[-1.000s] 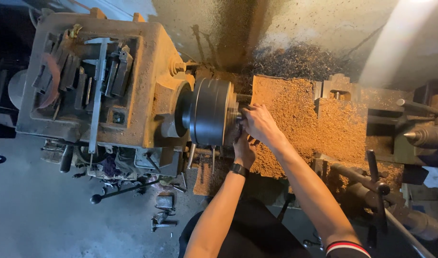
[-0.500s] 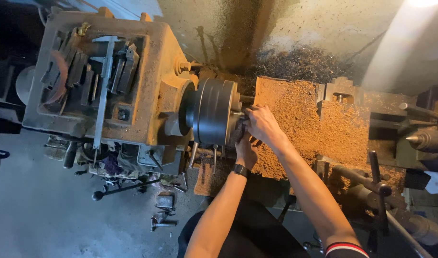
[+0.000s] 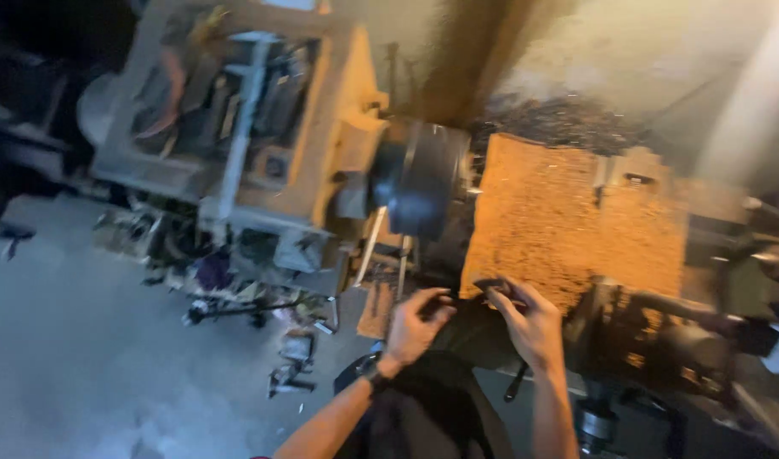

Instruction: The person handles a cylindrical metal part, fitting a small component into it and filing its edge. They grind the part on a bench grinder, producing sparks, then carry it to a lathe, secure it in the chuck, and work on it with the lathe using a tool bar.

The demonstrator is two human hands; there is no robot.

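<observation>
Two hands are ours, both near the front edge of the lathe (image 3: pixel 262 170). Going left to right, we see the tan headstock, then one dark round chuck (image 3: pixel 419 191) whose axis runs left to right along the bed, facing right toward a heap of orange-brown shavings (image 3: pixel 559 221). Our left hand (image 3: pixel 415 327), with a dark wristband, is loosely curled; whether it holds anything we cannot tell. Our right hand (image 3: pixel 529 319) pinches one small dark piece (image 3: pixel 491 285) at its fingertips, just below the shavings; blur hides its shape. Grey concrete floor (image 3: pixel 92 365) lies lower left, in a dim workshop.
</observation>
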